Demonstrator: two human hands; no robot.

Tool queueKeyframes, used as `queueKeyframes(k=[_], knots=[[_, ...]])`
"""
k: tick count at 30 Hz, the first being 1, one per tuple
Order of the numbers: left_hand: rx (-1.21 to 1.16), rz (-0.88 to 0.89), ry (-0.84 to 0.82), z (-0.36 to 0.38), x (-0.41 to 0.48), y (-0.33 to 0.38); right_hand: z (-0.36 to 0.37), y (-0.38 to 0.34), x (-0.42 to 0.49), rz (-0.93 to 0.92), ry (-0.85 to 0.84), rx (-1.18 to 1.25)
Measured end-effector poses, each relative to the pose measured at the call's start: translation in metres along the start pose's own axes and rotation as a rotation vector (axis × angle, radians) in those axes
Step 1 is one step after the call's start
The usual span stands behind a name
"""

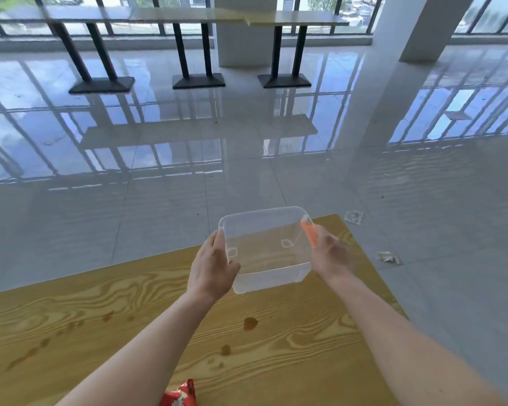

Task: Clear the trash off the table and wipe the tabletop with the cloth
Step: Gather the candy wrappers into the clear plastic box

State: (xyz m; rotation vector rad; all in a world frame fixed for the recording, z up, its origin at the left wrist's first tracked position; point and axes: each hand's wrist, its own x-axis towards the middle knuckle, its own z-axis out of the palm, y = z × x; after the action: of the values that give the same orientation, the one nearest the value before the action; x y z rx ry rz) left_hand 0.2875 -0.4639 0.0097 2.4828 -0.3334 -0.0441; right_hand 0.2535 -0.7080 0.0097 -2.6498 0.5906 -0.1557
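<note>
Trash on the table [71,326] shows as a red crinkled wrapper [180,394] at the near edge, between the two forearms, and brown spill stains [250,323] dotted across the yellow wood-grain top. No cloth shows in the head view. A clear plastic container [266,247], square with rounded corners and an orange clip [309,233] on its right rim, is held above the far corner of the table. The left hand [210,268] grips its left wall, fingers [219,240] wrapped along the rim; the right hand [332,254], slightly blurred, clasps the right wall by the clip. Beyond the table edge lies a glossy grey tiled floor [159,206] that mirrors the tall windows. Two bits of crumpled clear plastic [354,216] [389,257] lie on the floor just right of the table. Farther off stand long tables on black pedestal legs [198,48] and a white pillar [417,27]
</note>
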Motion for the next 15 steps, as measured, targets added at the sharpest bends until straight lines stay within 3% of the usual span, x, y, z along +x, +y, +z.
queueKeyframes(k=[15], knots=[[-0.013, -0.089, 0.3, -0.141, -0.158, -0.071, -0.006, -0.146, -0.12, -0.399, -0.054, 0.129]])
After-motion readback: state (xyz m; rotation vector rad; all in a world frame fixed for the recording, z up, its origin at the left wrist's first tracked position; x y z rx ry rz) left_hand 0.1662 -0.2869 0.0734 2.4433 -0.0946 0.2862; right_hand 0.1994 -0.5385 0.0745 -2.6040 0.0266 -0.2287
